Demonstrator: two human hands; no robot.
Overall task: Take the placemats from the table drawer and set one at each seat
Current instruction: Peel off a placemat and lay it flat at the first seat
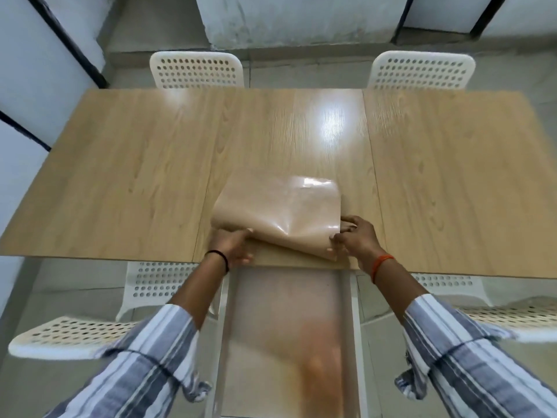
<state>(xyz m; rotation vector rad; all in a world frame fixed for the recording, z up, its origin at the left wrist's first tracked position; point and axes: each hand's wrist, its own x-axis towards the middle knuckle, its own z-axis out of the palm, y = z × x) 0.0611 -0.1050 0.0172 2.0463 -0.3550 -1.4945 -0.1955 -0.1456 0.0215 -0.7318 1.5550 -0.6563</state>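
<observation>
The placemats [280, 212], a glossy tan stack or folded sheet, lie at the near edge of the wooden table [120, 164], at its middle, directly above the open drawer [286, 327]. Whether this is one mat or several cannot be told. The material bows and creases under its own weight, with a bright sheen on the far corner; judged light, limp and probably slick, so a single-point pinch would let it sag or slide. Best hold is judged to be at the two near corners or along opposite edges, both hands sharing the load. The left hand [233, 245] is at the near left corner, fingers curled under or against the lifted edge, partly closed; its exact grip is hidden by the sheet. The right hand [354, 236] pinches the near right corner, thumb and fingers narrowly closed on it. The drawer interior is blurred and its contents cannot be made out. Four white perforated chairs are present: two at the far side [196, 69] [422, 69], two at the near side [69, 333] [497, 315]. No mat is yet set at any seat.
</observation>
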